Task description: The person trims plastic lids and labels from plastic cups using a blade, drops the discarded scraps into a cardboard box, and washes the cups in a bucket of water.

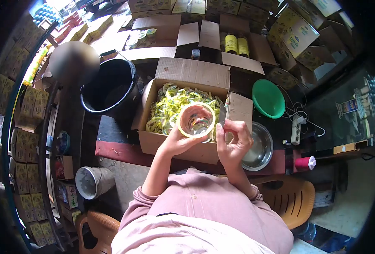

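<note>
My left hand [175, 142] is wrapped round a clear plastic jar [197, 120] with a pale yellow rim. Its mouth faces up toward me, and some small coloured marks show through the wall. Just right of the jar is my right hand [234, 144], thumb and forefinger brought together in a pinch. Whatever sits between those fingertips is too small to make out. Both hands are over the near side of an open cardboard box [196, 70], which is heaped with crumpled yellow-and-clear wrappers or labels [170, 101].
A black bucket [108, 86] stands left of the box. On the right are a green bowl [268, 98], a steel bowl [259, 146], a power strip [296, 132] with cables and a pink spool [303, 163]. Farther back, an open carton [242, 63] holds yellow bottles [232, 44]. Another person [74, 63] is at left.
</note>
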The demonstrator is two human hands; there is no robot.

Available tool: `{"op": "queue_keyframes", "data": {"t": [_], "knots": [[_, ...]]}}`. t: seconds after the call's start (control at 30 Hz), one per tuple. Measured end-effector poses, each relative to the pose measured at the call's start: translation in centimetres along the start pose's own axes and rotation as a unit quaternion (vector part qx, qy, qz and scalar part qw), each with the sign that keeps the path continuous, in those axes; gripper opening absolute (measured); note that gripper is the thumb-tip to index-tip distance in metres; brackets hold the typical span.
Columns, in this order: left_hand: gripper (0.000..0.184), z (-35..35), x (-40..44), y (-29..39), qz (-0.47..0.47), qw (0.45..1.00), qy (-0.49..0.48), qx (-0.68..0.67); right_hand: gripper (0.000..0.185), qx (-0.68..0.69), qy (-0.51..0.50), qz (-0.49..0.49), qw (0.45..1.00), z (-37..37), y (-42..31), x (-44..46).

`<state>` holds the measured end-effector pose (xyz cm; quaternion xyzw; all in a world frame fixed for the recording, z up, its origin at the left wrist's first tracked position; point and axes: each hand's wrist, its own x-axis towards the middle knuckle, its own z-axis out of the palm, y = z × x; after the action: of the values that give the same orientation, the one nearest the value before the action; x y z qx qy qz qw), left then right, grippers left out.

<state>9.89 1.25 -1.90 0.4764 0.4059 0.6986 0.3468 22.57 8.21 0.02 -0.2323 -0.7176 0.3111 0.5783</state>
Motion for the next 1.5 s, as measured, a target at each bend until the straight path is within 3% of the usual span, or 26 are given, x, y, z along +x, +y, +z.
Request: {"op": "queue_keyframes", "data": {"t": [0.13,0.63,0.77,0.9,1.13,1.23,1.33,1.47,1.5], "knots": [[0.071,-0.7,-0.4,0.3,-0.047,0.999,0.003,-0.025,0.015,-0.002,-0.032,-0.022,0.999,0.3,-0.4,-0.7],[0.066,-1.5,-0.5,-0.3,-0.036,0.995,-0.031,0.083,0.021,-0.088,-0.013,-0.067,0.994,1.4,-0.8,0.5],[0.065,-1.7,-0.3,-0.7,-0.028,0.995,-0.034,0.089,0.017,-0.050,-0.039,-0.021,0.998,1.4,0.3,1.1],[0.063,-1.4,0.1,-0.2,-0.028,0.998,-0.022,0.054,0.016,0.025,-0.028,0.096,0.995,1.0,1.3,1.2],[0.061,-1.4,0.1,-0.5,-0.038,0.999,0.008,0.001,0.021,0.059,-0.020,0.112,0.992,-0.3,1.7,0.4],[0.059,-1.5,0.0,-0.8,-0.033,0.999,0.037,0.000,0.026,0.036,-0.022,0.163,0.986,-0.8,2.8,0.2],[0.056,-2.4,-0.1,-1.6,-0.034,0.996,0.071,0.051,0.033,-0.017,-0.008,0.240,0.971,-1.6,7.6,0.4],[0.049,-2.8,-0.2,-2.0,-0.040,0.992,0.094,0.076,0.036,-0.099,-0.101,0.247,0.959,-2.7,15.8,-1.8],[0.047,-2.9,-0.2,-2.0,-0.053,0.993,0.101,0.028,0.037,-0.112,-0.115,0.252,0.954,-2.8,17.2,-2.3]]}}
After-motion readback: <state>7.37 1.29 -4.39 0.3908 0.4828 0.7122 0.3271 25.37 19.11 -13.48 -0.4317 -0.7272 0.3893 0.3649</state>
